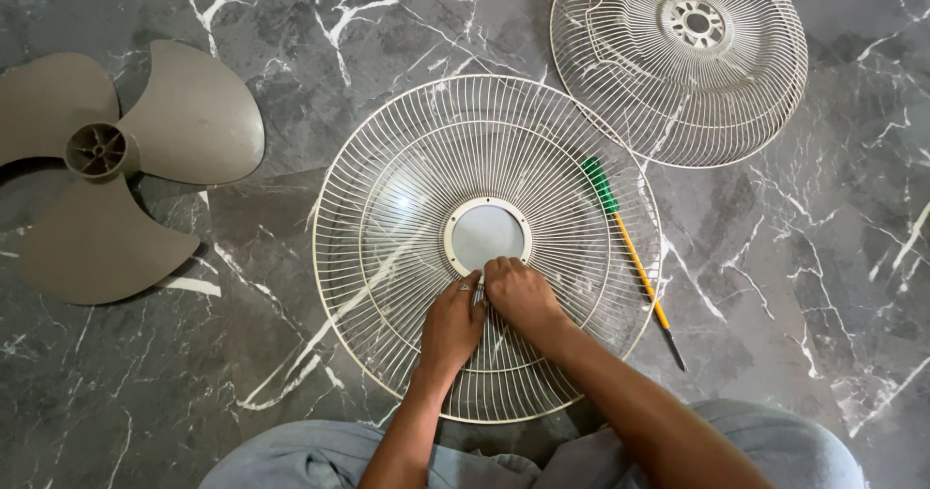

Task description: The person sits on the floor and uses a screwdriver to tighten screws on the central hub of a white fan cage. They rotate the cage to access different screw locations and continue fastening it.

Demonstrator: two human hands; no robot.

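A round white wire fan guard (387, 208) lies flat on the dark marbled floor in front of me, with a pale plastic disc (486, 235) at its centre. My left hand (451, 326) and my right hand (523, 295) rest side by side on the wires just below that disc. The fingers of both are curled and pressing on the wires near the disc's lower rim. What the fingertips pinch, if anything, is hidden. A screwdriver (635, 261) with a green handle and yellow shaft lies under the guard's right side, its tip pointing toward me.
A second white wire guard (678, 63) with a holed hub lies at the upper right, overlapping the first guard's edge. A grey three-blade fan propeller (107, 160) lies at the left. My knees in light blue cloth (320, 455) fill the bottom edge.
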